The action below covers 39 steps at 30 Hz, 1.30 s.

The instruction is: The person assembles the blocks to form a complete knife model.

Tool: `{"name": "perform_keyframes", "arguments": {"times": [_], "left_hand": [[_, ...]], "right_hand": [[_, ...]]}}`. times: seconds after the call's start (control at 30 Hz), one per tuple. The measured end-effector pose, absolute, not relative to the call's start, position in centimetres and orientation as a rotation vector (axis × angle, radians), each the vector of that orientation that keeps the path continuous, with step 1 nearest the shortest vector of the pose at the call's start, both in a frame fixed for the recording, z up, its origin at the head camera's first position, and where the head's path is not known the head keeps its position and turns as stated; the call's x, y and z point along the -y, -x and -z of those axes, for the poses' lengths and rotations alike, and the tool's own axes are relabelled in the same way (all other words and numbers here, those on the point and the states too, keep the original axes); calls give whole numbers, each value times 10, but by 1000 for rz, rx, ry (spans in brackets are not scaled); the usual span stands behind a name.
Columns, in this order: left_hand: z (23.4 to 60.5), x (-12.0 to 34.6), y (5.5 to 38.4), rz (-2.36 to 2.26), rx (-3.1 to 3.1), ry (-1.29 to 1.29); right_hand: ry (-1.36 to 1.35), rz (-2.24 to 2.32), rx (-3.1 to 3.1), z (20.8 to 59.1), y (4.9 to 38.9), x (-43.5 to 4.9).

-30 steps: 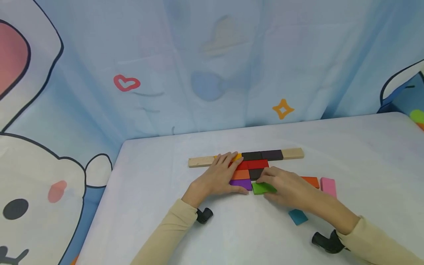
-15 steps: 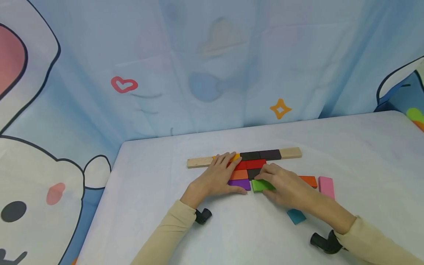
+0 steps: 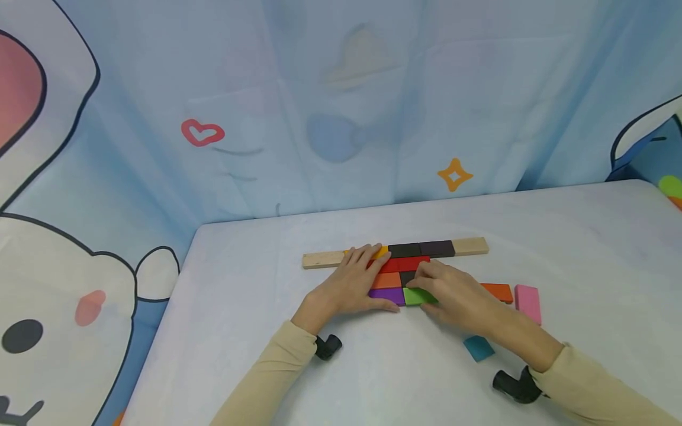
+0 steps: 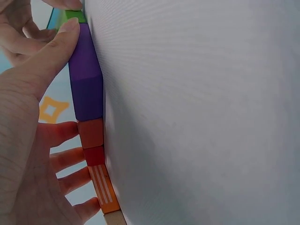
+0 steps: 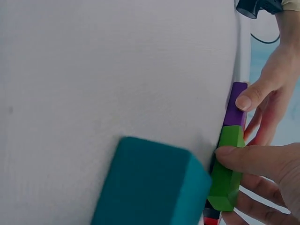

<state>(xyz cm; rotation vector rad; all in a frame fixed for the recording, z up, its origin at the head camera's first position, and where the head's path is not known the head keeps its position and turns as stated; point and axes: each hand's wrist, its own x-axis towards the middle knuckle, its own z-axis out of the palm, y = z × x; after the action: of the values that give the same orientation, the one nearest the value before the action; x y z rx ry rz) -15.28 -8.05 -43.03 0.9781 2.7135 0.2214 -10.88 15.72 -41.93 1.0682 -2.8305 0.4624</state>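
Note:
My right hand (image 3: 453, 296) pinches a green wooden block (image 5: 227, 164), with the thumb along its near side. One end of it meets a purple block (image 4: 86, 70) in the front row. My left hand (image 3: 348, 284) lies spread over the left side of the rows, its thumb on the purple block and its fingertips against the ends of the orange block (image 4: 91, 133), the red block (image 4: 94, 155) and the striped yellow-orange block (image 4: 104, 188). Behind the green block a dark block (image 3: 407, 278) is partly hidden by my right fingers. Red blocks (image 3: 412, 264) lie beyond it.
Black blocks (image 3: 421, 249) and plain wood blocks (image 3: 470, 246) form the long back row. To the right lie an orange block (image 3: 498, 292), a pink block (image 3: 527, 303) and a teal block (image 3: 478, 348). A curtain (image 3: 341, 106) hangs behind the white table (image 3: 373, 378).
My right hand has slid the green block left and slightly back, from a small gap and a tilt to flush against the purple block. My left hand has stayed in place.

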Motion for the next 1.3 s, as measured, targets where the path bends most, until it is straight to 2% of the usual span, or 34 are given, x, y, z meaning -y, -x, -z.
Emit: {"name": "perform_keyframes", "arguments": {"times": [0.67, 0.9, 1.13, 1.3], "left_hand": [[431, 82, 153, -219, -2722, -980], [431, 79, 152, -196, -2719, -997], [430, 71, 151, -131, -2747, -1019], [428, 59, 150, -132, -2806, -1099]], "right_hand": [[-1070, -542, 2799, 419, 110, -162], [-1068, -630, 2845, 413, 114, -198], [-900, -623, 2999, 417, 111, -244], [-852, -566, 3045, 421, 113, -260]]}}
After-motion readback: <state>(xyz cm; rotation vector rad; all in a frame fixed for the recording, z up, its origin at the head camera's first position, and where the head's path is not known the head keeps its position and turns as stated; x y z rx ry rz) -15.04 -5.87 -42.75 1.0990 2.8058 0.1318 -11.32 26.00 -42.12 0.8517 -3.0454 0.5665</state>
